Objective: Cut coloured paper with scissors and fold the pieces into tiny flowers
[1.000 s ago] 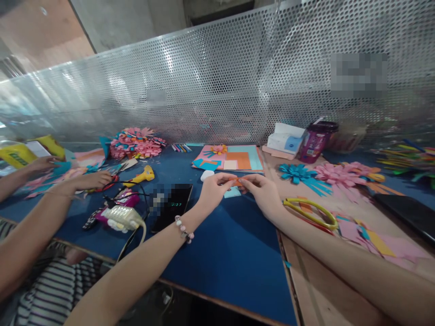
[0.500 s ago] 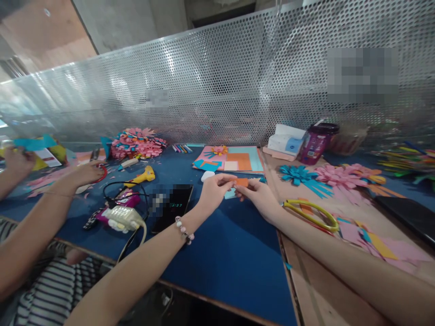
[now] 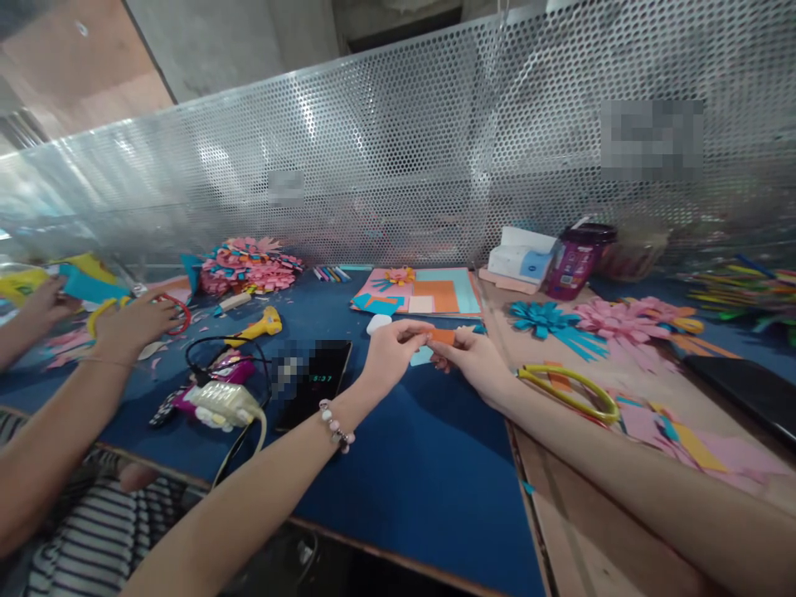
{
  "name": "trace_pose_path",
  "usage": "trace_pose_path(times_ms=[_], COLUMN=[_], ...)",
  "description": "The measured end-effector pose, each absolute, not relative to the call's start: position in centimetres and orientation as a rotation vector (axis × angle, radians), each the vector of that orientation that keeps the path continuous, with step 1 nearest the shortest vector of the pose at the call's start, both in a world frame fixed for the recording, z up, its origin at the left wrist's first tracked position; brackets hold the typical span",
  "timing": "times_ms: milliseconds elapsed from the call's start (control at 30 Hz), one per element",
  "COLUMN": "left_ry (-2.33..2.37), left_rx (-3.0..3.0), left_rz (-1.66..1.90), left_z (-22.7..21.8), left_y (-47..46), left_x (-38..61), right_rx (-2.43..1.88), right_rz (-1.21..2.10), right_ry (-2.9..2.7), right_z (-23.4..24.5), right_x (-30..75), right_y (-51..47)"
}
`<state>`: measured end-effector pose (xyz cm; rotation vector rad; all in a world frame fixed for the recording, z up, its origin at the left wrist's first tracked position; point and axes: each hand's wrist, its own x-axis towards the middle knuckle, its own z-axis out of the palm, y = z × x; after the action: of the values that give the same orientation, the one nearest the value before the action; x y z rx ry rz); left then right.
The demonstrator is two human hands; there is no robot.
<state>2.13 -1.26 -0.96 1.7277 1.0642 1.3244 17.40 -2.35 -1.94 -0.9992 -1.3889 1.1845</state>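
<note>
Between my two hands is a small piece of orange paper (image 3: 443, 336), raised over the blue table (image 3: 398, 497). My left hand (image 3: 393, 352) pinches its left side between thumb and fingertips. On the other side my right hand (image 3: 476, 361) grips it with thumb and index finger, the other fingers curled beneath. A light blue paper piece (image 3: 421, 356) shows just below the hands. Behind them lies a stack of coloured paper sheets (image 3: 466, 290) with an orange square and a small paper flower (image 3: 400, 276) on top.
At left, a co-worker's hands (image 3: 133, 319) hold red-handled scissors (image 3: 180, 313) and blue paper. Nearby are a phone (image 3: 320, 381), a yellow glue gun (image 3: 258, 327) and a power strip with cables (image 3: 224, 402). Paper flowers (image 3: 613, 327), yellow-handled scissors (image 3: 572, 390) and a purple cup (image 3: 578, 261) stand right.
My hands stay nearly where they were, still on the orange paper. The co-worker's hands have shifted, bringing the blue paper lower and closer to the scissors.
</note>
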Motion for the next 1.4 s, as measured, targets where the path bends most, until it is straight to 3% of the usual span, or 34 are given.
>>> trace_pose_path(times_ms=[267, 1400], left_ry=[1.08, 1.061], left_rx=[1.767, 1.728], left_rz=[1.376, 1.393], left_z=[-0.9, -0.93], left_y=[-0.93, -1.0], left_x=[1.91, 2.11], right_rx=[-0.902, -0.951], right_rz=[1.335, 1.184], right_ry=[-1.349, -1.341], right_z=[-2.02, -1.98], right_x=[17.45, 17.52], right_y=[-2.31, -2.21])
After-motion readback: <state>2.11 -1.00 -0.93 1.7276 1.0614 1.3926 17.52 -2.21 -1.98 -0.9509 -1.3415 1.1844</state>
